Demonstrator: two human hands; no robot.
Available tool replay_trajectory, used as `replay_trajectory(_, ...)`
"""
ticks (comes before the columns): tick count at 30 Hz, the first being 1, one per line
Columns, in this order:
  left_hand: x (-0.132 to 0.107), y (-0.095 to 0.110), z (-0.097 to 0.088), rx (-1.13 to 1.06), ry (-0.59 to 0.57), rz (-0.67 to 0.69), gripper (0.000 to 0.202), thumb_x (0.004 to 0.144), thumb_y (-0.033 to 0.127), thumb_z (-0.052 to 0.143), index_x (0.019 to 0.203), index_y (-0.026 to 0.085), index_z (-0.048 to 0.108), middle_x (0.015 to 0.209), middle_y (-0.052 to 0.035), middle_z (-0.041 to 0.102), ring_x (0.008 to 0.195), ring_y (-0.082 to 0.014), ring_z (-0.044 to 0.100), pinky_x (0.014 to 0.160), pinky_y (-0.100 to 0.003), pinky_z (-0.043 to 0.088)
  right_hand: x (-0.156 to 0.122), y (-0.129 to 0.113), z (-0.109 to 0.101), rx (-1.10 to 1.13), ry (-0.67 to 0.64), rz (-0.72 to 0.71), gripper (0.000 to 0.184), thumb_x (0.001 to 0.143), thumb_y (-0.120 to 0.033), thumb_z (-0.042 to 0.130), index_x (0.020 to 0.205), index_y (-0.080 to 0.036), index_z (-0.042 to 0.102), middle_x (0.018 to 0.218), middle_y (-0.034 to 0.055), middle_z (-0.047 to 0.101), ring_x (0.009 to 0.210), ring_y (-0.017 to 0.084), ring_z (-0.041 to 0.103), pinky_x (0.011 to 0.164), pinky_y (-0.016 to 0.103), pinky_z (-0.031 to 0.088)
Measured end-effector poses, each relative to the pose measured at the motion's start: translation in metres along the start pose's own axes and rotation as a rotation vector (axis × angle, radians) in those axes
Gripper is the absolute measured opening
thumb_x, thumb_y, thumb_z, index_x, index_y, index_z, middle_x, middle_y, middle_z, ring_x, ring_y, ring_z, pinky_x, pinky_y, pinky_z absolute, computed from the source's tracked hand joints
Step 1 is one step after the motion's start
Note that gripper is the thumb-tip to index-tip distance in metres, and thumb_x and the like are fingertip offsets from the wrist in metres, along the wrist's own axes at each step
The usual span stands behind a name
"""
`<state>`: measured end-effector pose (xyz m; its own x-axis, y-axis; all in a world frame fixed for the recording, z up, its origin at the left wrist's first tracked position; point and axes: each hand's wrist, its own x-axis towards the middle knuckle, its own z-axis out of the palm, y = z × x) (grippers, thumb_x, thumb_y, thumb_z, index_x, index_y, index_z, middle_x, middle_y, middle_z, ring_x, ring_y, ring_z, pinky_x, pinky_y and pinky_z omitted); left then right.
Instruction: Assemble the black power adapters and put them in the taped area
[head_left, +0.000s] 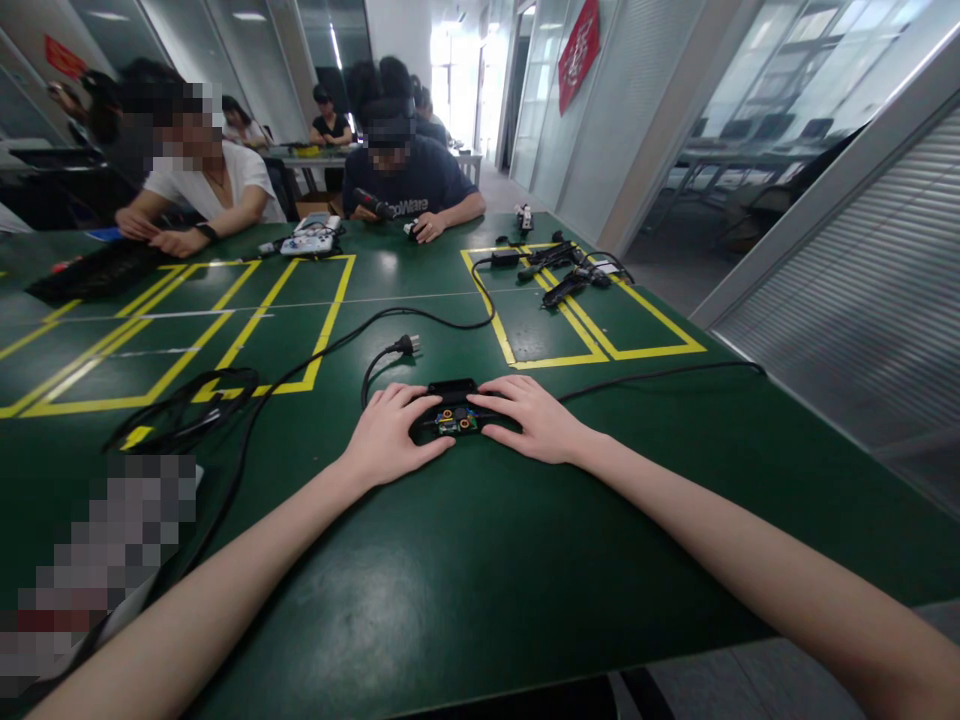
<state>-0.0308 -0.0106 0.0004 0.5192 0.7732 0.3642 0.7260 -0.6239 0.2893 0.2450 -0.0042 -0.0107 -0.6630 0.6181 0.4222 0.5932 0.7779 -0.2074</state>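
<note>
In front of me an opened black power adapter [457, 431] lies on the green table, its circuit board with coils and coloured parts showing. My left hand [394, 432] grips its left end, thumb on the near side and fingers on the far side. My right hand [529, 418] holds the right end in the same way. A black cover piece [451, 387] is just behind the board, between my fingertips; whether it is joined to the case I cannot tell. Behind my left hand lies a mains plug [407, 346] on a short black cord. Another black cable [660, 374] runs off to the right.
Coiled black cable [180, 410] and a partly blurred flat item [112, 560] lie to my left. Yellow tape [559, 362] marks rectangles on the green table [450, 580]. Black parts [566, 270] sit at the far right. Two people work across the table, one holding a power tool [373, 204].
</note>
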Motion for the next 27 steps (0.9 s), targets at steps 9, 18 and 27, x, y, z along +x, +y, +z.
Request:
replay_trajectory(9, -0.0012, -0.0035, -0.0006, -0.011, 0.03, 0.008, 0.043, 0.081, 0.052, 0.08, 0.111, 0.02, 0.077, 0.114, -0.0129, 0.076, 0.109, -0.0308, 0.068, 0.098, -0.048, 0.052, -0.0033, 0.0034, -0.0017, 0.113, -0.01, -0.061, 0.05, 0.097, -0.044, 0.064, 0.139, -0.017, 0.063, 0.135, 0.0185, 0.063, 0.123, 0.032, 0.059, 0.104, 0.055, 0.05)
replay_trajectory(18, -0.0021, -0.0074, 0.0026, -0.007, 0.133, 0.081, 0.047, 0.077, 0.049, 0.083, 0.112, 0.019, 0.076, 0.116, -0.0133, 0.077, 0.105, -0.0301, 0.071, 0.097, -0.048, 0.055, -0.002, 0.0044, -0.0018, 0.123, 0.023, -0.077, 0.041, 0.1, -0.04, 0.06, 0.136, -0.02, 0.064, 0.131, 0.0168, 0.063, 0.119, 0.03, 0.061, 0.102, 0.055, 0.054)
replay_trajectory(27, -0.0043, -0.0072, 0.0038, -0.063, 0.138, 0.066, 0.06, 0.077, 0.05, 0.082, 0.128, 0.021, 0.069, 0.13, -0.0127, 0.073, 0.112, -0.0301, 0.073, 0.103, -0.045, 0.057, -0.0016, 0.0034, -0.0029, 0.131, 0.066, -0.058, 0.049, 0.102, -0.037, 0.055, 0.148, -0.021, 0.054, 0.126, 0.0159, 0.065, 0.115, 0.03, 0.063, 0.097, 0.052, 0.058)
